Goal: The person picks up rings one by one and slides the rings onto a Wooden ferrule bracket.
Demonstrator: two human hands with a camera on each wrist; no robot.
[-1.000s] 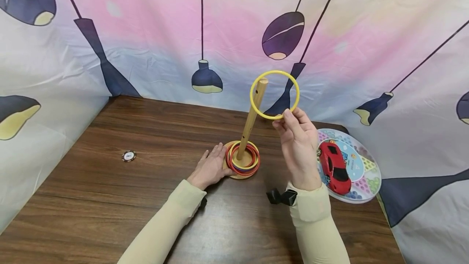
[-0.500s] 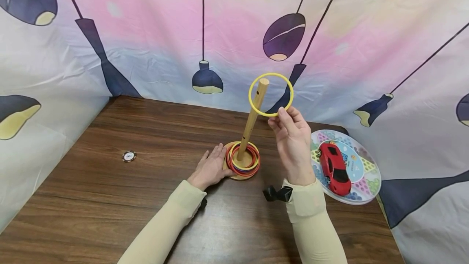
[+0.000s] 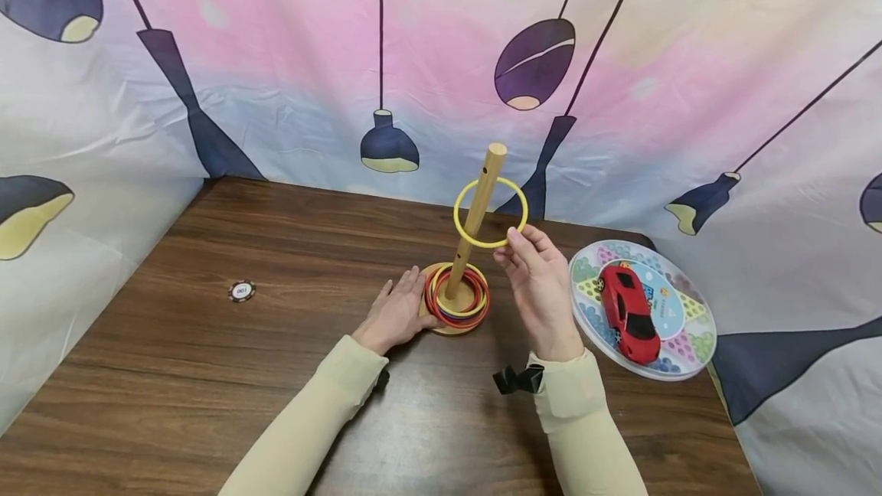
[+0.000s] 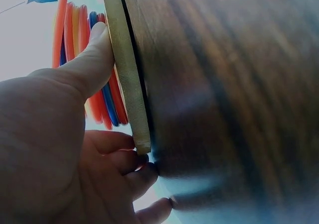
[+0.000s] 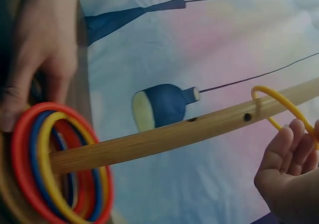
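Pinching the yellow ring (image 3: 490,212) around the peg (image 3: 475,213), right hand (image 3: 540,289); left hand (image 3: 396,316) flat, steadying the base (image 3: 429,325).

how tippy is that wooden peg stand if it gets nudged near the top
Probably fairly tippy: the wooden peg is tall and thin over a small round base, and it already leans. The left hand rests against the base, which suggests it needs steadying. The stacked rings look thin, likely adding little weight, as the right hand holds the yellow ring round the peg.

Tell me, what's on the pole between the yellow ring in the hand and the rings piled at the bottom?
Nothing: bare wooden pole, shown in the head view.
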